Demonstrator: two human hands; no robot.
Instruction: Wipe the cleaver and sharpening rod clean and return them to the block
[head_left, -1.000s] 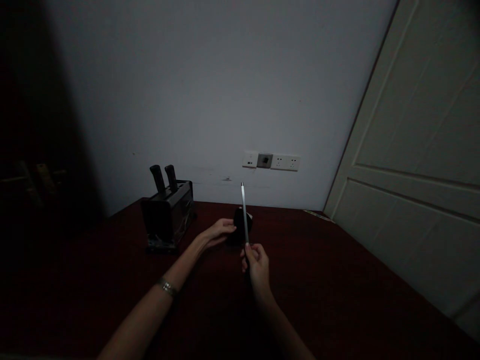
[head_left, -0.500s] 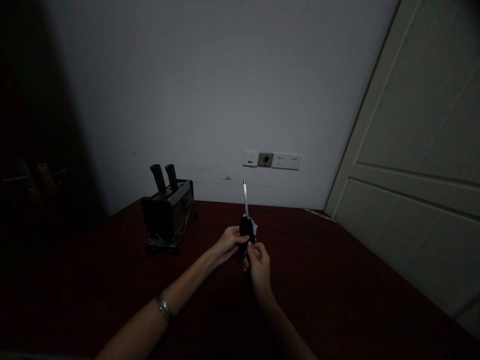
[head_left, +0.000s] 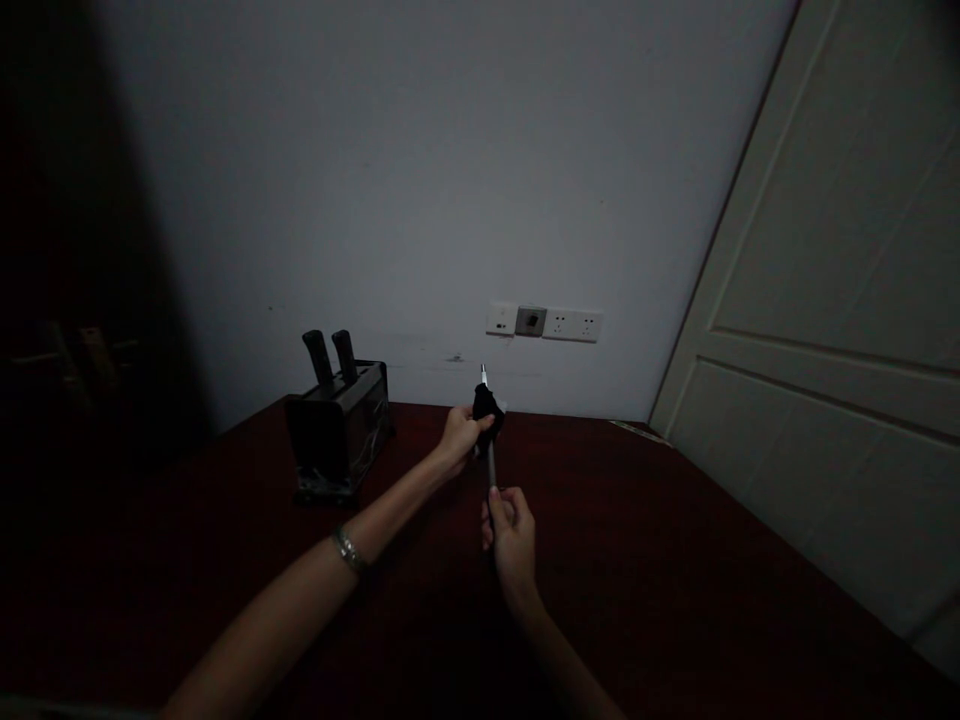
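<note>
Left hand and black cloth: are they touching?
Touching: in the head view, the left hand has its thumb laid across the black cloth, no gap between.

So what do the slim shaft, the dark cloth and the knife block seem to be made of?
Slim shaft: probably smooth metal, given its silvery sheen.
Dark cloth: apparently soft, matte fabric, bunched in the left hand.
Knife block: perhaps glossy plastic or lacquered wood; its side shows streaky reflections.
</note>
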